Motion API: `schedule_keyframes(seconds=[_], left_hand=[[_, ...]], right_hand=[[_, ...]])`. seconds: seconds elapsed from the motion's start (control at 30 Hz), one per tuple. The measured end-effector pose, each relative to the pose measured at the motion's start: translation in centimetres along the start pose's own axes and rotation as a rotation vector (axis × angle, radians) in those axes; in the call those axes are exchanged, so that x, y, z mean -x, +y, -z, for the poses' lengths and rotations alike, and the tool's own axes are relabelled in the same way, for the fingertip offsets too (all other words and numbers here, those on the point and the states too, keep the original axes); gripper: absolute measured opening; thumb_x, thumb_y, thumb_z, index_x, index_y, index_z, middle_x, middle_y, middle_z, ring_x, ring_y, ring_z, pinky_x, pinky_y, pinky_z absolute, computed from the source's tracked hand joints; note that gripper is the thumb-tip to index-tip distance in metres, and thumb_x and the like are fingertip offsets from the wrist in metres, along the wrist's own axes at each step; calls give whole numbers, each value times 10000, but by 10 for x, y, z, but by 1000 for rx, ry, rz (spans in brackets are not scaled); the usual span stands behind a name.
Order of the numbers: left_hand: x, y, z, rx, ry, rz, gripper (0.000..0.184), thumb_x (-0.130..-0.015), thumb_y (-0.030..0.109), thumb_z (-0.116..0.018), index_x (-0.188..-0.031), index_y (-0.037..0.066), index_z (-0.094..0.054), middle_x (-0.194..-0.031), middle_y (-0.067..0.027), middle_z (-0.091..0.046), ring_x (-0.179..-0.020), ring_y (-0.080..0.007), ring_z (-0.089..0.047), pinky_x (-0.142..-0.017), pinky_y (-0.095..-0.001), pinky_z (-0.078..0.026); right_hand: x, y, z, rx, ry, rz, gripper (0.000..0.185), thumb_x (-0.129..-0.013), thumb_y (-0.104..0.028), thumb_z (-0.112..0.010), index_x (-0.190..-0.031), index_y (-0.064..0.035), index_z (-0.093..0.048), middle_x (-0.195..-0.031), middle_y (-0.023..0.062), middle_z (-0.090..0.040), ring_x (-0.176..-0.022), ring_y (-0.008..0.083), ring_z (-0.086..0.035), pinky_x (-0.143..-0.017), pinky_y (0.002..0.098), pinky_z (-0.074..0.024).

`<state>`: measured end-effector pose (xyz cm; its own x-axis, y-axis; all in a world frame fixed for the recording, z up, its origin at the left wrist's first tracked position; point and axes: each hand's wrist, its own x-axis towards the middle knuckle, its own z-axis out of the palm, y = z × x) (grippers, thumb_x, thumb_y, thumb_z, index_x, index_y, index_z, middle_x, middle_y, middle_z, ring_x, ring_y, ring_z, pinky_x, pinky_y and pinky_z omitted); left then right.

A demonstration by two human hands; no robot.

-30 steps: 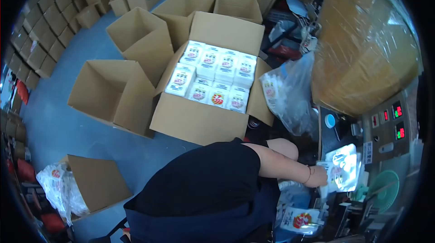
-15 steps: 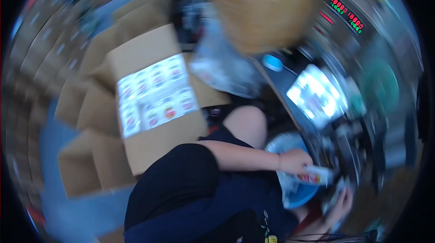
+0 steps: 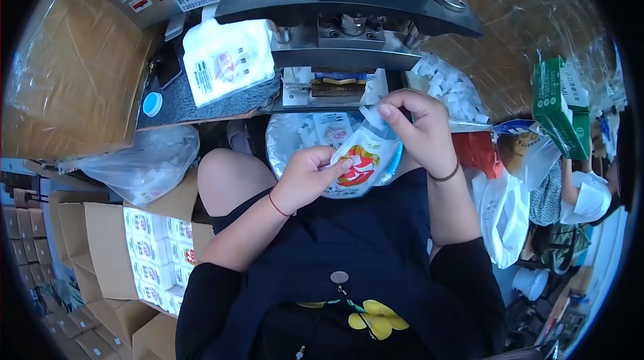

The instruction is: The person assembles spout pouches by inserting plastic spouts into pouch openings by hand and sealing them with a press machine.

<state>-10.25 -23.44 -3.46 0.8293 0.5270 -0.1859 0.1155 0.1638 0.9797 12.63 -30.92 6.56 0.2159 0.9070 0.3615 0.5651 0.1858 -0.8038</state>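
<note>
A flat white plastic pouch (image 3: pixel 357 169) with a red printed figure and a clear neck end is between my hands, above my lap. My left hand (image 3: pixel 310 175) pinches its left side, thumb over the print. Up at the neck, my right hand (image 3: pixel 422 130) grips with thumb and fingers. Behind it stands a press machine (image 3: pixel 352 41) with a metal jaw. A pile of similar white pouches (image 3: pixel 228 61) lies on the bench to the left. Below my hands is a plastic-lined bin (image 3: pixel 282 148) with white pieces and a printed pouch inside.
A blue-white cap (image 3: pixel 153 104) lies on the bench's left end. An open carton (image 3: pixel 107 246) at my left holds rows of white packs. White scraps (image 3: pixel 451 88) are heaped right of the press. A green box (image 3: pixel 562 105) and white bag (image 3: pixel 503 216) are at right.
My view has swung from the carton to the press. My left hand, with a printed pouch, has come up from beside the bin; both hands now hold the pouch together before the press.
</note>
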Motion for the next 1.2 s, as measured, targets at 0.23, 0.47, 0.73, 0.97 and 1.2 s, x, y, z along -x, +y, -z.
schedule_keyframes(seconds=[0.23, 0.47, 0.73, 0.97, 1.2], left_hand=[[-8, 4, -9, 403, -232, 188, 307, -1013, 186, -664, -1226, -36, -670, -1153, -93, -730, -1027, -132, -687, -923, -303, -550], [-38, 13, 23, 576, -35, 179, 282, -940, 25, -679, -1214, -40, -667, -1137, -119, -735, -993, -176, -720, -901, -341, -577], [-61, -5, 76, -350, 570, -260, 439, -959, 140, -690, -1340, -15, -536, -1363, -213, -596, -1143, -268, -661, -907, -390, -544], [-27, 8, 140, -1609, 701, -501, 380, -980, 158, -585, -1333, 20, -566, -1349, -216, -603, -1185, -433, -598, -1004, -459, -482], [9, 17, 108, -504, 552, -285, 127, -914, 46, -671, -1002, 3, -751, -864, -127, -732, -776, -132, -688, -705, -281, -519]], right_hand=[[0, 29, 12, 156, -28, -78, 242, -932, -189, -707, -1115, -51, -630, -872, 137, -674, -824, 308, -692, -742, 386, -540], [-4, 105, 55, 949, -45, -249, 225, -889, -130, -669, -1112, -122, -640, -1074, 186, -631, -923, 422, -651, -755, 501, -538], [1, 131, 45, 804, 166, -41, 175, -932, -79, -593, -1106, -83, -621, -1011, 200, -602, -888, 450, -632, -749, 506, -523], [13, 86, 45, 688, 341, -120, 151, -1010, -118, -561, -1131, -35, -597, -972, 218, -694, -878, 429, -672, -756, 476, -528], [5, 41, -16, 358, -104, 100, 147, -924, -59, -628, -1061, -12, -653, -990, 177, -681, -960, 369, -655, -835, 430, -528]])
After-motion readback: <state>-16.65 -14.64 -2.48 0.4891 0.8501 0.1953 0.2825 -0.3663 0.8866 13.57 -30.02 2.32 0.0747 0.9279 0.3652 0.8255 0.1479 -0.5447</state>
